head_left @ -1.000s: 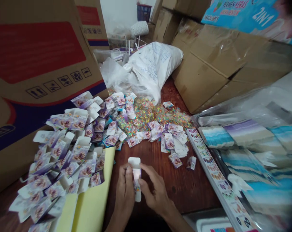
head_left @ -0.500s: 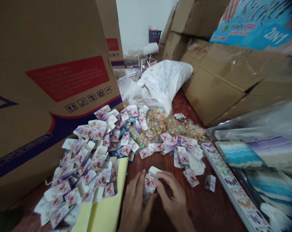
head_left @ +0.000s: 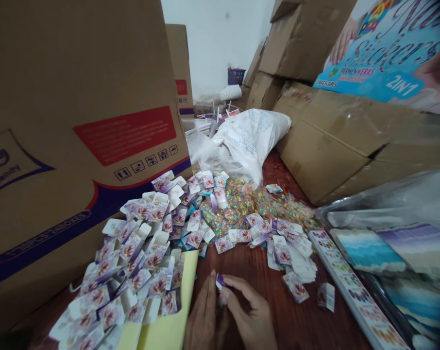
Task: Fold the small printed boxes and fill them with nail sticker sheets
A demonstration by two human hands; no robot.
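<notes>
A small purple-and-white candy box [head_left: 220,281] is held at the bottom middle, turned so that mostly its narrow edge shows. My right hand [head_left: 247,311] pinches it between thumb and fingers. My left hand [head_left: 203,313] presses against its other side with fingers together; part of the box is hidden between the hands. Left of them, many similar small boxes [head_left: 154,255], several with open flaps, lie heaped by a yellow card sheet [head_left: 167,328]. Flat, unfolded boxes [head_left: 296,255] are stacked ahead on the right.
Colourful small candies in clear packets [head_left: 238,197] spread in front of a white sack [head_left: 251,133]. A big carton [head_left: 77,87] walls the left side. More cartons [head_left: 325,146] stand at right, above a long sticker strip [head_left: 354,287] and plastic-wrapped printed sheets [head_left: 402,248].
The box between my hands has turned from its printed face to its purple edge, and its white flap no longer shows. My right hand has drawn closer to the left; the view has tilted up.
</notes>
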